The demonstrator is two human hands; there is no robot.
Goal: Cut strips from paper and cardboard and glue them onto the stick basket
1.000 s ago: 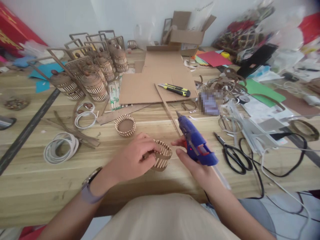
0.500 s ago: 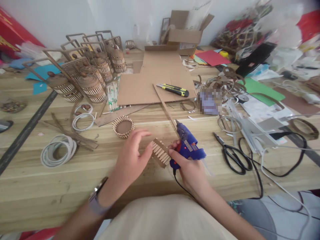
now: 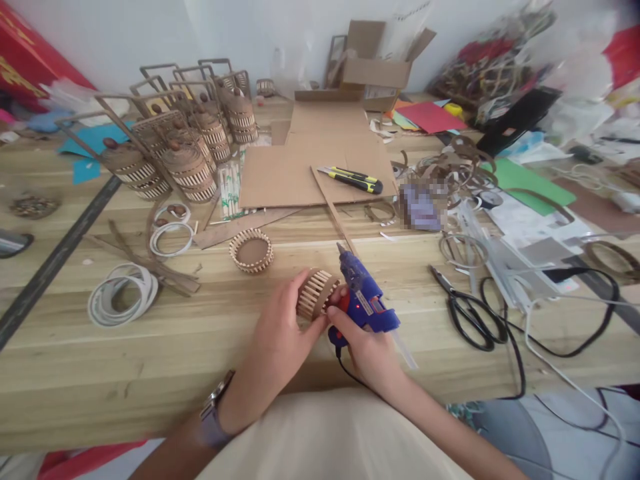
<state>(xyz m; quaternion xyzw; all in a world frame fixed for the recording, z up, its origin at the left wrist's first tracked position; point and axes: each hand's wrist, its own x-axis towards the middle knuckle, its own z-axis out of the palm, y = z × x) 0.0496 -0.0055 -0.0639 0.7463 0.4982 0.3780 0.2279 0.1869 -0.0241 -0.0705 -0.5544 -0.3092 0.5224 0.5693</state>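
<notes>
My left hand (image 3: 283, 337) is closed around a small round basket of pale sticks with brown bands (image 3: 316, 293), tilted on its side above the table. My right hand (image 3: 373, 347) grips a blue hot glue gun (image 3: 367, 293), its nozzle aimed up and to the left, with a clear glue stick poking out of the back. The right fingertips also touch the basket's right edge. A second, shallow stick basket (image 3: 251, 251) with a brown base stands on the table just beyond my left hand.
Black scissors (image 3: 473, 310) and cables lie on the right. A yellow-black utility knife (image 3: 350, 179) rests on cardboard (image 3: 273, 177). Finished lidded baskets with tall handles (image 3: 185, 170) stand at back left. White tape rolls (image 3: 123, 293) and brown strips (image 3: 150, 260) lie on the left.
My left hand has moved right and taken hold of the stick basket, which has turned so its round side shows. The glue gun has shifted slightly left in my right hand.
</notes>
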